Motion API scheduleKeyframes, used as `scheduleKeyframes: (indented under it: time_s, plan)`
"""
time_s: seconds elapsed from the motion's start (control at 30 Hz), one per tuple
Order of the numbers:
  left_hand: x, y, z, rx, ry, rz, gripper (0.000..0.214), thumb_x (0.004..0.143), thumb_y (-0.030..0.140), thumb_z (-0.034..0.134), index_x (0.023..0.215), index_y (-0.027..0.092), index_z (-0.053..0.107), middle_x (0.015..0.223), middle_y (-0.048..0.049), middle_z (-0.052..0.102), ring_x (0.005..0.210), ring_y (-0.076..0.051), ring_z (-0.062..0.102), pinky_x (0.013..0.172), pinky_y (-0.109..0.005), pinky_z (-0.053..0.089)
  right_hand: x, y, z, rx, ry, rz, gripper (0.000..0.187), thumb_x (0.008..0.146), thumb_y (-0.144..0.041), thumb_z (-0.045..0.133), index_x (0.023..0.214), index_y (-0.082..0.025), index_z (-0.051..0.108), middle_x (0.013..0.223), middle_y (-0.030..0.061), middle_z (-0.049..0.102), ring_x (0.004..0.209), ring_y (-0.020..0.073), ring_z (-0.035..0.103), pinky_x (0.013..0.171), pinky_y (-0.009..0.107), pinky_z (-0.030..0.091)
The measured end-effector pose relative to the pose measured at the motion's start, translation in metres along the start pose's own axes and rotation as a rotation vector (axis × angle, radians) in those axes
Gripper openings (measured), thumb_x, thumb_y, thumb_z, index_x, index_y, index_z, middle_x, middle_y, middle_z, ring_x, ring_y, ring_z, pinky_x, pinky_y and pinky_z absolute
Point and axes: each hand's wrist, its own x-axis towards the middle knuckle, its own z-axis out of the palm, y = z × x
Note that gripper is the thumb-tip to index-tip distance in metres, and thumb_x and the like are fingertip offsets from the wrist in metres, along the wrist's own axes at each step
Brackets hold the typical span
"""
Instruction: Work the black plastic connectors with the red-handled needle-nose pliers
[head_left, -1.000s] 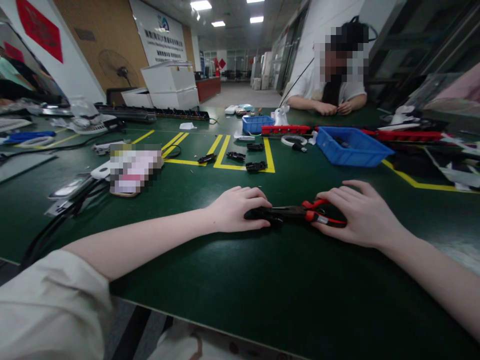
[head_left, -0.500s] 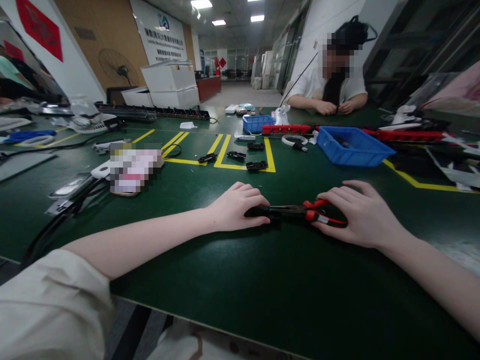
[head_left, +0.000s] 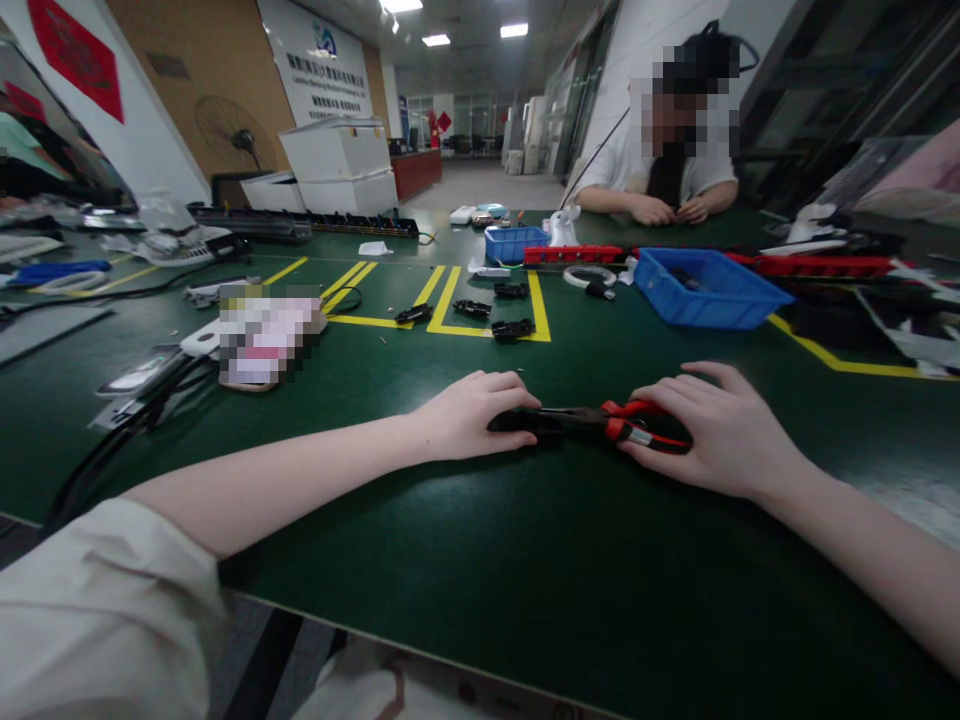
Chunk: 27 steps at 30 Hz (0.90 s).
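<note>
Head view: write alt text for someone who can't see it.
A person's right grip holds red-handled pliers, their tips at a black part in the left grip, over a green table. Beyond lie four black pieces, yellow lines and blue bins; another person sits opposite.

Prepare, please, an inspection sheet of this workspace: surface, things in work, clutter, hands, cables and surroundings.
Surface: green table, marked with yellow tape.
Things in work: black part; red-handled pliers, tips at the part, exact contact unclear.
Clutter: phone to the left; four loose parts ahead of the hands; small bin and large bin, both blue, farther off.
Hands: left hand holds the black part; right hand holds the pliers by the handles.
Cables: black cables beside the phone; white cable, coiled, left of the large bin.
Surroundings: person across the table; white boxes and fan in the background.
</note>
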Motion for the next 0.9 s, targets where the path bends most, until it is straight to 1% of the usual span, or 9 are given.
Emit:
scheduleKeyframes:
  time_s: [0.1,0.23,0.43,0.6,0.7,0.9]
  plan:
    - [0.0,-0.001,0.001,0.004,0.003,0.011,0.035,0.098,0.036,0.07,0.126,0.017,0.069,0.122,-0.011,0.07,0.105,-0.024,0.069,0.093,-0.04,0.054,0.001,-0.002,0.0,0.015,-0.016,-0.001,0.039,0.09,-0.063,0.059,0.102,-0.028,0.07,0.092,0.0078,0.079,0.084,0.031,0.073,0.099,0.059,0.048]
    - [0.0,-0.001,0.001,0.008,0.003,0.026,0.034,0.098,0.036,0.071,0.126,0.017,0.068,0.121,-0.011,0.07,0.106,-0.024,0.068,0.092,-0.039,0.054,0.002,-0.002,-0.003,0.011,-0.019,-0.027,0.037,0.09,-0.058,0.062,0.1,-0.024,0.07,0.09,0.0096,0.079,0.082,0.0308,0.073,0.097,0.059,0.049]
    - [0.001,-0.001,0.0,0.03,-0.019,0.022,0.032,0.1,0.036,0.068,0.128,0.02,0.066,0.12,-0.0092,0.07,0.107,-0.024,0.066,0.092,-0.038,0.052,0.004,0.002,-0.008,-0.004,-0.031,-0.059,0.036,0.091,-0.055,0.063,0.102,-0.021,0.069,0.089,0.0114,0.078,0.078,0.0305,0.071,0.086,0.056,0.051]
    - [0.002,-0.001,-0.001,0.045,-0.032,0.027,0.035,0.1,0.035,0.069,0.131,0.02,0.065,0.121,-0.0088,0.07,0.104,-0.023,0.065,0.09,-0.037,0.051,0.004,0.002,-0.011,0.015,-0.057,-0.03,0.034,0.091,-0.057,0.061,0.102,-0.026,0.068,0.09,0.0113,0.078,0.077,0.0324,0.071,0.085,0.059,0.051]
    - [0.002,0.0,-0.001,0.042,-0.04,0.019,0.036,0.1,0.035,0.069,0.133,0.02,0.064,0.122,-0.009,0.07,0.106,-0.024,0.066,0.092,-0.038,0.05,0.004,0.004,-0.01,0.027,-0.059,-0.037,0.034,0.091,-0.057,0.06,0.102,-0.026,0.067,0.089,0.0116,0.077,0.077,0.0328,0.071,0.083,0.059,0.051]
    - [0.004,0.0,-0.002,-0.044,-0.046,-0.019,0.036,0.097,0.034,0.073,0.129,0.019,0.065,0.12,-0.01,0.071,0.11,-0.025,0.067,0.095,-0.041,0.052,0.003,0.007,-0.008,0.038,-0.061,-0.034,0.033,0.09,-0.057,0.061,0.102,-0.028,0.067,0.089,0.0096,0.077,0.075,0.0319,0.071,0.08,0.058,0.051]
